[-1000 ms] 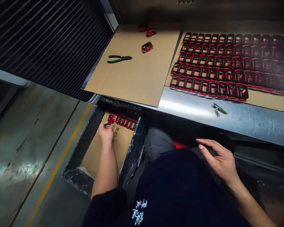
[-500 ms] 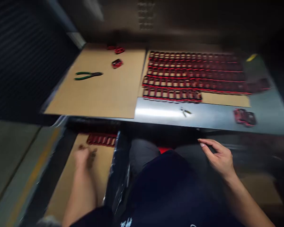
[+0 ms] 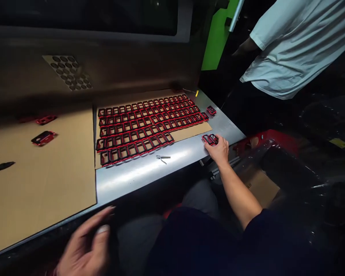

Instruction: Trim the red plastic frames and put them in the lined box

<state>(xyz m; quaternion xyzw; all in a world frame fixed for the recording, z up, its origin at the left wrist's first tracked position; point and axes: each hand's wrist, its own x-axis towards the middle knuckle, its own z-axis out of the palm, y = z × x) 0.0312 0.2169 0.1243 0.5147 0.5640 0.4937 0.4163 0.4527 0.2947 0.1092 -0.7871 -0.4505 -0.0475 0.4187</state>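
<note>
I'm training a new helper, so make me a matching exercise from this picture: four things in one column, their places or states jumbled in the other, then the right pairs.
Things
1. right hand
2. small pliers
3. left hand
4. rows of red-and-black frames

Places and states
A. laid out on cardboard
B. open, at the lower left of the view
C. lying on the metal surface
D. at the red-and-black pieces near the front edge

Right pairs
1-D, 2-C, 3-B, 4-A
</note>
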